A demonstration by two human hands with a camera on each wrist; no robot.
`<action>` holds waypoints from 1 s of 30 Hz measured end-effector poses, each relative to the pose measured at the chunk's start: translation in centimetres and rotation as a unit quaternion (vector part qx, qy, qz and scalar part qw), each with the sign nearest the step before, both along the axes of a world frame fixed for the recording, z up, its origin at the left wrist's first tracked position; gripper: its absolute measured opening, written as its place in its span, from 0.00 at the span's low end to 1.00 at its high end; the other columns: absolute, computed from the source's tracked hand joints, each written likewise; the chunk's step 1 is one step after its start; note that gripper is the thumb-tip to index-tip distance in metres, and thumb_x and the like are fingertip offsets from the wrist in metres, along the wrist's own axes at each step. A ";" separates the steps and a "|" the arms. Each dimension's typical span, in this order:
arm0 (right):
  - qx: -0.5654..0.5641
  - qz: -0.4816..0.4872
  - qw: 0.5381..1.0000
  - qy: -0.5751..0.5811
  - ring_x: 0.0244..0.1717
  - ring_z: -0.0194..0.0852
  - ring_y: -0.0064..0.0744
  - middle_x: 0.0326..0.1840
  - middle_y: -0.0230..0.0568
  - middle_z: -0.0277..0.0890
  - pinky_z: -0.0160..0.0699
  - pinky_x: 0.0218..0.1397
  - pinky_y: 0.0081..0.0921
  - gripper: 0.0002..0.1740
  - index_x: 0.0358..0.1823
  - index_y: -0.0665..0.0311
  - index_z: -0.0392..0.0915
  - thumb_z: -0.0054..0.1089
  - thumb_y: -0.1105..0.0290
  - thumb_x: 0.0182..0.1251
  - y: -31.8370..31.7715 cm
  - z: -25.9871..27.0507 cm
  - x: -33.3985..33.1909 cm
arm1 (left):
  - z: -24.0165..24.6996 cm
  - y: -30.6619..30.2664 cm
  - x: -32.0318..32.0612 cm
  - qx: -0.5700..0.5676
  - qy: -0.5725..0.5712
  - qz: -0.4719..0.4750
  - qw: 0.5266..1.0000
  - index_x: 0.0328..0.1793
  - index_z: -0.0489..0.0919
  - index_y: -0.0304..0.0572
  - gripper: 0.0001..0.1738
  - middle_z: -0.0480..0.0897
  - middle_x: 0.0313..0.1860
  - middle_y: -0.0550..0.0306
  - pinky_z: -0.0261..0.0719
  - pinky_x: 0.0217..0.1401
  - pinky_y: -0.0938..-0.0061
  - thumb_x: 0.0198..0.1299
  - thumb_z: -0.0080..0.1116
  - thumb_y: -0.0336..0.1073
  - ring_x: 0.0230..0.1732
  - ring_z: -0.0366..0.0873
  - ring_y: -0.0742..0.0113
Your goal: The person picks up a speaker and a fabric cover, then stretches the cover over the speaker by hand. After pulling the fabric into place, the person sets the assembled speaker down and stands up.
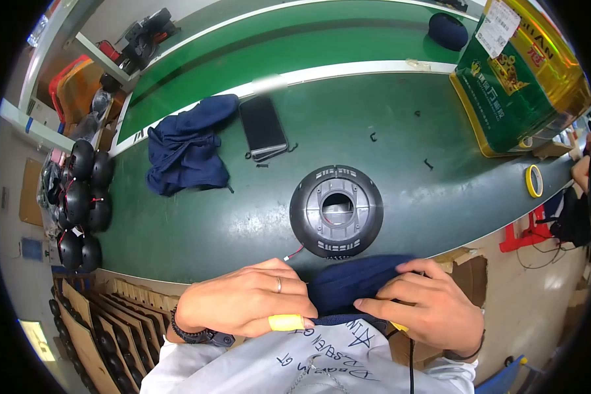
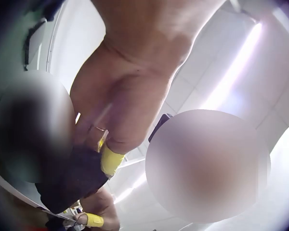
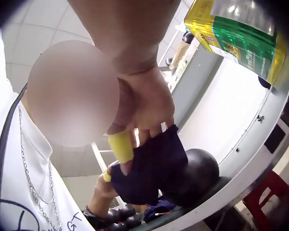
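Close to the white shirt, both hands stretch a piece of navy fabric between them. My left hand grips its left edge, with yellow tape round the thumb. On the other side my right hand holds the fabric, thumb towards the body and fingers over the far side. In the right wrist view the cloth hangs as a wide band from the fingers. Just beyond the hands, a round black plastic housing with a central hole lies on the green table, a thin red wire with a white plug beside it.
Crumpled navy cloth and a dark phone lie at the back left. A green and yellow tin stands at the right, near a yellow tape roll. Several black round parts are piled beyond the table's left edge.
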State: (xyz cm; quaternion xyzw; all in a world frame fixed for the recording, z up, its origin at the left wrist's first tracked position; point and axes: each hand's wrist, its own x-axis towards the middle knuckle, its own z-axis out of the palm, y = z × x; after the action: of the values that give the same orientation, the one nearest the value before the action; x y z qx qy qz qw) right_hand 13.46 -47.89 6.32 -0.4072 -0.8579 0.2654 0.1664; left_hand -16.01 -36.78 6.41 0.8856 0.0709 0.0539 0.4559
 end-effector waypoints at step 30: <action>-0.224 0.118 0.918 0.305 0.56 0.82 0.38 0.49 0.40 0.83 0.62 0.69 0.38 0.13 0.45 0.60 0.88 0.79 0.67 0.61 2.3 -3.8 3.6 | -3.0 -0.7 -1.7 -0.236 -0.054 0.001 0.970 0.47 0.87 0.37 0.09 0.83 0.43 0.54 0.73 0.58 0.64 0.68 0.69 0.36 0.46 0.81 0.58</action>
State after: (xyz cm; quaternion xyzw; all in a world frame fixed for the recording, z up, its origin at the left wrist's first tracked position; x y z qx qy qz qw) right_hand 17.06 -45.61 2.56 -0.2291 -0.7256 0.5795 0.2919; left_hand -17.72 -37.47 3.44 0.7489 0.0578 0.0837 0.6548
